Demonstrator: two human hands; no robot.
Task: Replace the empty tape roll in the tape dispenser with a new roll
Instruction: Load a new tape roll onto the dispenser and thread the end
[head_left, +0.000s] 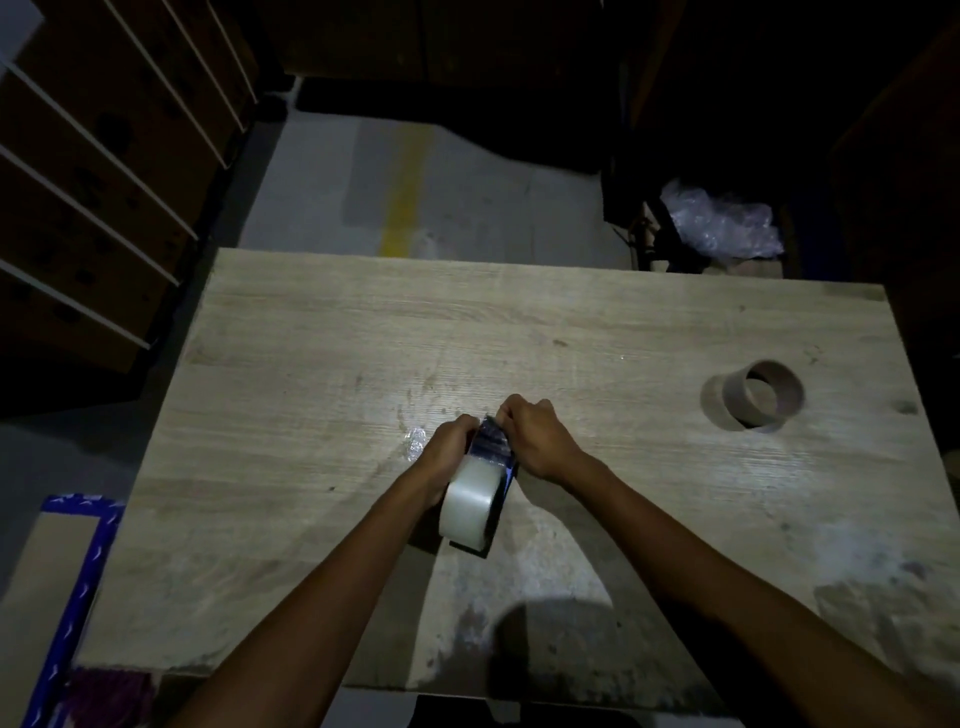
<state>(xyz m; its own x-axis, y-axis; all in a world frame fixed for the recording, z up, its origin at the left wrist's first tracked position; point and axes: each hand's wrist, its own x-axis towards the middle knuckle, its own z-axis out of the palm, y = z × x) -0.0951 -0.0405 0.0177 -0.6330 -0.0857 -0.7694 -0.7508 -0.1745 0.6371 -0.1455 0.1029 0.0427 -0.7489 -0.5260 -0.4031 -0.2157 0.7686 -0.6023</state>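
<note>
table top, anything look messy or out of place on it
Two small things. A crumpled scrap of clear film lies loose on the table just left of the hands. The empty cardboard core sits alone at the right, set aside. Nothing looks spilled or broken.

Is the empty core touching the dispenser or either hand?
Apart. The head view shows the empty core alone at the table's right, bare wood between it and the dispenser held by both hands.
</note>
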